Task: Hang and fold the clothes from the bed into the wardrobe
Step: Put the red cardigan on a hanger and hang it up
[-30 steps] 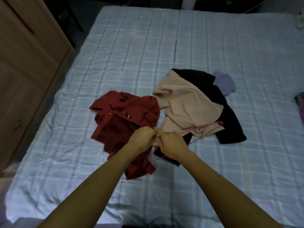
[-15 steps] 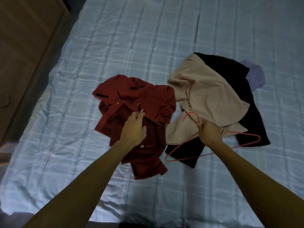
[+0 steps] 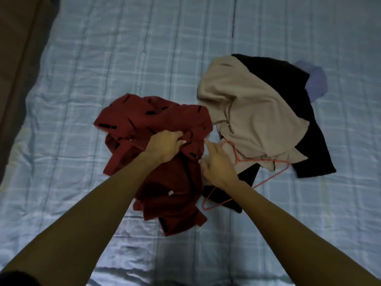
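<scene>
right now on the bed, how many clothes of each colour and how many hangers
dark red cloth garment with black dashes: 1
beige cloth garment: 1
black cloth garment: 1
lilac cloth garment: 1
thin pink wire hanger: 1
total: 5

Bare forearms (image 3: 92, 207), dark left sleeve (image 3: 14, 278)

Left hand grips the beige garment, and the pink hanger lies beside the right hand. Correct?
Not quite. The head view shows the left hand gripping the red garment, not the beige garment. The pink hanger does lie beside the right hand.
</scene>
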